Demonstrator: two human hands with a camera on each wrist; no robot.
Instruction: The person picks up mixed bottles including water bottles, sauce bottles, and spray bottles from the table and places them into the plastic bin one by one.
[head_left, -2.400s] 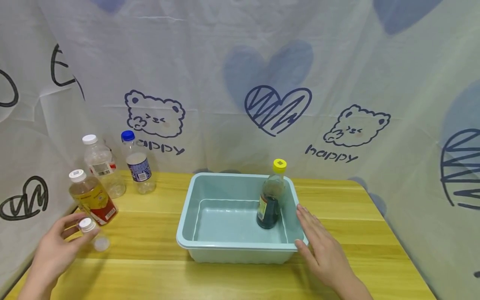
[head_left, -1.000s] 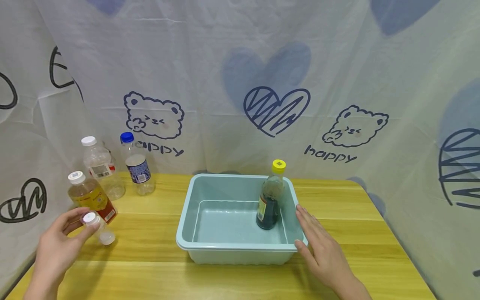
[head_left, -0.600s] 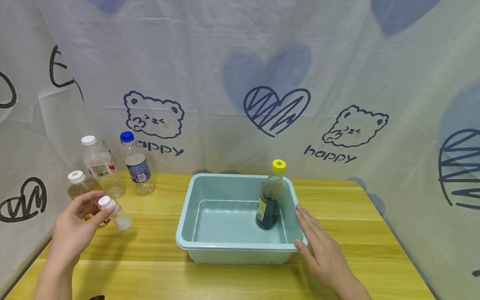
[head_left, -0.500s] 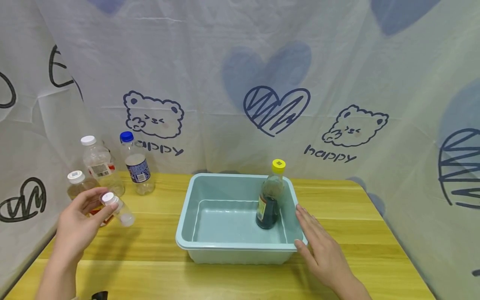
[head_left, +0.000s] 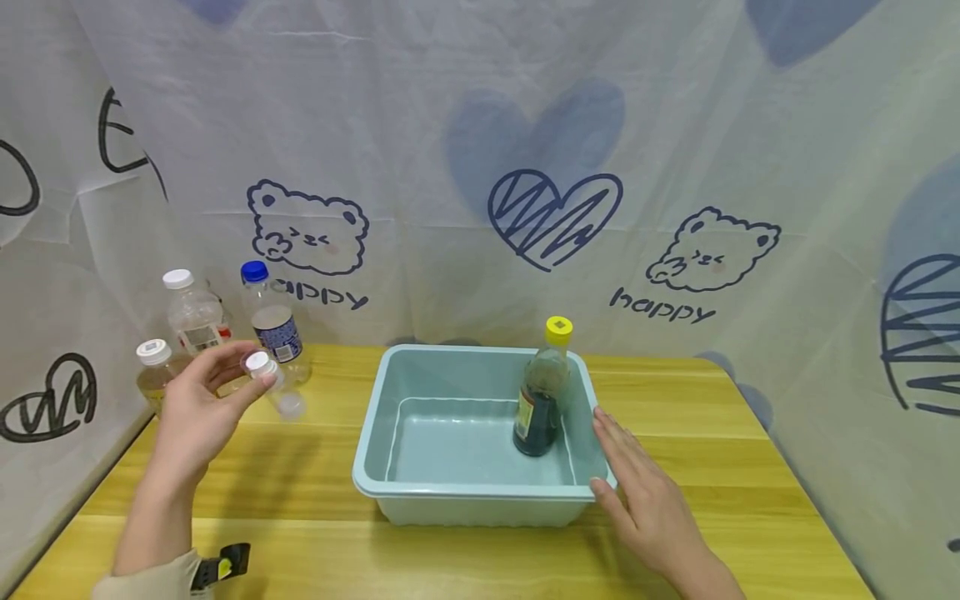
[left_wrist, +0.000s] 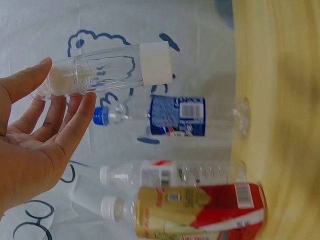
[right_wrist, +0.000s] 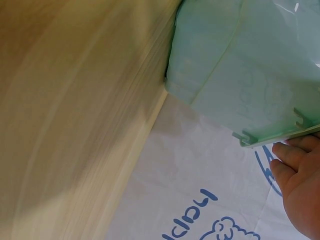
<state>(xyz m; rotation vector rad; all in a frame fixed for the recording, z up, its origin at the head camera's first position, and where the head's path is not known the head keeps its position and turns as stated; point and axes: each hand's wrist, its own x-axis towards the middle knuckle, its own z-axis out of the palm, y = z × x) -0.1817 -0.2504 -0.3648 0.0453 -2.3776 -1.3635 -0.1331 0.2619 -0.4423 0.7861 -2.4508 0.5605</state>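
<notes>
My left hand pinches a small clear bottle by its capped end between thumb and fingers, raised above the table. The bottle is see-through, with a white top under a clear cover and a white base, and it is tilted in the head view. Behind it stands a blue-capped bottle, partly covered by the hand and the small bottle. My right hand rests with straight fingers against the right rim of a pale blue-green tub. Inside the tub a dark-liquid bottle with a yellow cap leans at the right side.
At the left stand a clear bottle with a white cap and a gold-and-red labelled bottle, both partly hidden in the head view. The wooden table ends at a printed cloth at the back.
My left hand has lifted the small bottle and carried it right and away from me, past the gold-and-red bottle. My right hand and the tub have stayed in place.
</notes>
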